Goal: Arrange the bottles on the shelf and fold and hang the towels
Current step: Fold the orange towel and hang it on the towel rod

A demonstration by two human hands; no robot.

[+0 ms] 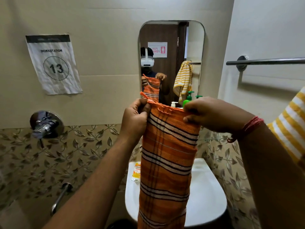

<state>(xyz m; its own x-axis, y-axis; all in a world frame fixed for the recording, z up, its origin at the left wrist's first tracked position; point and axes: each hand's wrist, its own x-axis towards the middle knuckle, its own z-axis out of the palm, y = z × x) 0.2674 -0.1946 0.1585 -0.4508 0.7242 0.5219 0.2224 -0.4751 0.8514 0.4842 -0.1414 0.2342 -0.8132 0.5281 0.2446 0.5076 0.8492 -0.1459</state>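
— Towel [166, 159] first: where does it sit against the fingers?

— Its top edge is pinched at both corners. The left hand [136, 120] is clamped on the left corner, fingers curled together over the bunched cloth. The right hand [212, 115] is closed on the right corner, thumb under, fingers on top. The rest hangs straight down from them as a long folded strip.

— And what lies around the towel?

— Below and behind it, a white basin [208, 192], smooth and rounded, with a small orange sachet [137, 172] on its rim just left of the towel. Behind the towel's top edge, a rounded mirror [171, 47], and at its foot a green pump bottle [188, 100] and a white one [174, 104], partly hidden by the hands. Right of the towel, a steel rail [267, 61] on the wall, and a yellow-and-white striped towel [292, 128] at the frame's edge. Left of it, a chrome tap [45, 124] and a crumpled paper sign [53, 63] reading 13.

— Texture?

— Coarse woven orange cloth with black-and-white stripes; plain tiles above, leaf-patterned tiles below
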